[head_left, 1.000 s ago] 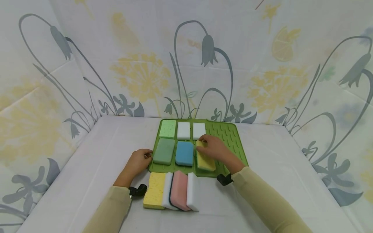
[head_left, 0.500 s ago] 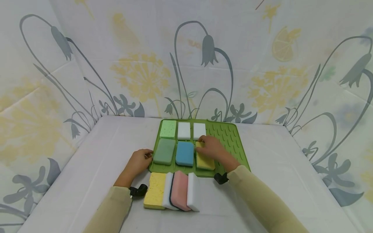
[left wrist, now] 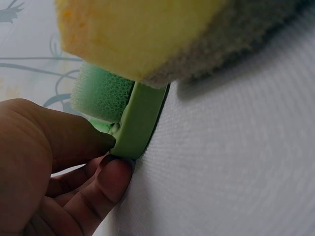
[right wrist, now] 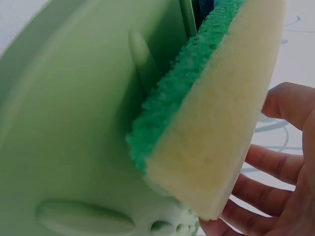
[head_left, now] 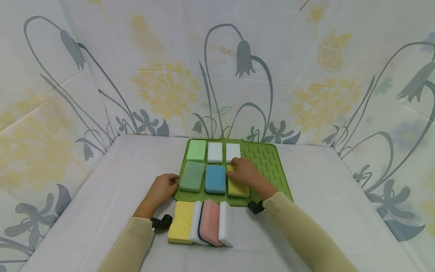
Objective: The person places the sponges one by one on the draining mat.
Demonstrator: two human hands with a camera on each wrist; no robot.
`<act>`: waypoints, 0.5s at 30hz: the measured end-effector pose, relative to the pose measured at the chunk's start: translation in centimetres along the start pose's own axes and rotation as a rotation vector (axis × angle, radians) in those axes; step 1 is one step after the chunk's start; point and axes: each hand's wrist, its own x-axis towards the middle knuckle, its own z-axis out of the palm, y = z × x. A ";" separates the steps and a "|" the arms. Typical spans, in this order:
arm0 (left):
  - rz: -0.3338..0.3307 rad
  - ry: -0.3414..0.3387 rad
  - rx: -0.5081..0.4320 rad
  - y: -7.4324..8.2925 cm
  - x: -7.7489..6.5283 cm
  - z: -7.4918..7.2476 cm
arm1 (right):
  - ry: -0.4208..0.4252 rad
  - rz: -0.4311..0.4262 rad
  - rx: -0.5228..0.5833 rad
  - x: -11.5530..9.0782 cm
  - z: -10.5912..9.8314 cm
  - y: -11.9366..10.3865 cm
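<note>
In the head view a green ribbed mat (head_left: pixel 268 162) lies on the table. At its left edge my left hand (head_left: pixel 164 187) pinches the rim, with the thumb (left wrist: pixel 88 140) on one side and a fingertip on the other in the left wrist view. My right hand (head_left: pixel 247 172) holds a yellow sponge (head_left: pixel 238 189) with a green scrub layer (right wrist: pixel 172 98), which faces the mat in the right wrist view. Left of it sit a blue sponge (head_left: pixel 215 179) and a grey-green sponge (head_left: pixel 192 176). The back row has a speckled light green sponge (head_left: pixel 196 150) and two white sponges (head_left: pixel 215 152).
In front of the mat stands a row: a porous yellow sponge (head_left: pixel 181 221), a white sponge with a dark layer (head_left: pixel 196 226), a pink sponge (head_left: pixel 210 223) and a white block (head_left: pixel 225 224). A flower-patterned cloth (head_left: pixel 163 56) hangs behind the table.
My right hand has slid the yellow sponge slightly left, closer to the blue one, and it now sits straighter in its row. My left hand stays at the mat's edge.
</note>
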 end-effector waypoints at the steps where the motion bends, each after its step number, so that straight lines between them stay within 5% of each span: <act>1: 0.004 0.001 0.002 0.0 0.0 0.0 | 0.000 0.002 -0.004 0.0 0.0 0.1; 15: -0.007 0.000 0.006 0.1 0.0 0.0 | -0.031 0.008 -0.117 0.5 0.6 0.1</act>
